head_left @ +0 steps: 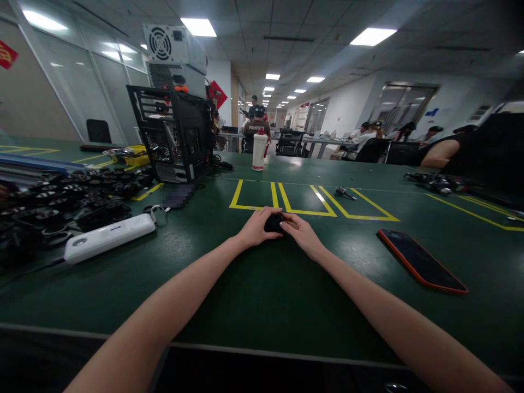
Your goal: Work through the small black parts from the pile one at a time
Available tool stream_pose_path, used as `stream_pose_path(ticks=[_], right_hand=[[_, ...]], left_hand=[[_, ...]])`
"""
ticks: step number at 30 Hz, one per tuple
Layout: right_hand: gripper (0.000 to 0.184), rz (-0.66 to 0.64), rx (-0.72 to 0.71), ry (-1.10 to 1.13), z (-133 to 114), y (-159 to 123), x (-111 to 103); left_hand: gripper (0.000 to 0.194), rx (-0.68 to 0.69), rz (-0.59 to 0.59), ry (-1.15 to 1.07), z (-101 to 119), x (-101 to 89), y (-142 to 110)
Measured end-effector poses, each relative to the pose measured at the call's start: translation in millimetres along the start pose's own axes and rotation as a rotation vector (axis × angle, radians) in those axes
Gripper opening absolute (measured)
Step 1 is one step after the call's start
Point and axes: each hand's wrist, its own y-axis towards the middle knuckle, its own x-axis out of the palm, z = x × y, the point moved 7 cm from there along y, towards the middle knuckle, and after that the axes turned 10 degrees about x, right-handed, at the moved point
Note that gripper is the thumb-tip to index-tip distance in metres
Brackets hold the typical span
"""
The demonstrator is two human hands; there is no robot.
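Both my hands meet over the middle of the green table, just in front of yellow tape outlines. My left hand curls round a small black object, thumb on the near side and fingers on the far side. From the right, my right hand grips the same object's edge with thumb and fingertips. Its exact kind cannot be made out, as the fingers cover much of it. A small dark part with a metal-looking shaft lies inside the right-hand tape outline.
An orange-edged phone lies at right. At left are a white power strip and a heap of black fans. Behind stand an open computer case and a white bottle. A person's arm shows at far right.
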Motion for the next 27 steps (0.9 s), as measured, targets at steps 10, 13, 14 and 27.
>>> stream_pose_path(ticks=[10,13,14,27], right_hand=[[0.023,-0.009,-0.019,0.089,3.0,-0.6,1.6],[0.022,0.032,-0.039,0.06,1.6,2.0,-0.9],[0.024,0.043,-0.041,0.059,1.2,2.6,-1.8],[0.032,-0.038,-0.01,0.106,4.9,-0.2,1.5]], left_hand=[[0.061,0.011,0.004,-0.009,0.0,-0.6,-0.8],[0.062,0.006,0.005,-0.005,-1.3,0.3,-0.4],[0.062,0.004,0.004,-0.008,-1.6,0.6,-0.2],[0.062,0.014,0.001,-0.007,0.3,-0.6,-1.2]])
